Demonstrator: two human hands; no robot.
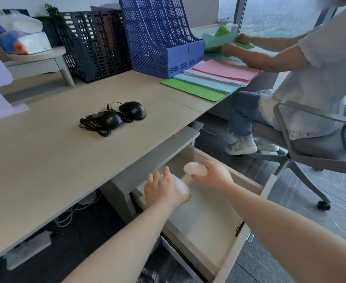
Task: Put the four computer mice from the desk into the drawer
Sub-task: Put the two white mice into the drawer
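Both of my hands are over the open drawer [247, 181] below the desk. My left hand [161, 189] grips a pale pink mouse [180, 185] from the side. My right hand [214, 174] holds a second pale pink mouse [194, 168] a little farther in. Each mouse is above the drawer's bare floor; whether either touches it I cannot tell. Two black wired mice remain on the desk [45, 160]: one [109, 119] with its bundled cable at its left, the other [133, 109] just right of it.
A blue file rack [164, 37] and a black one [94, 43] stand at the back of the desk. Coloured paper stacks [209, 80] lie at the right. Another person [311, 78] sits on an office chair beside the drawer, handling papers. Cables and a power strip [28, 249] lie under the desk.
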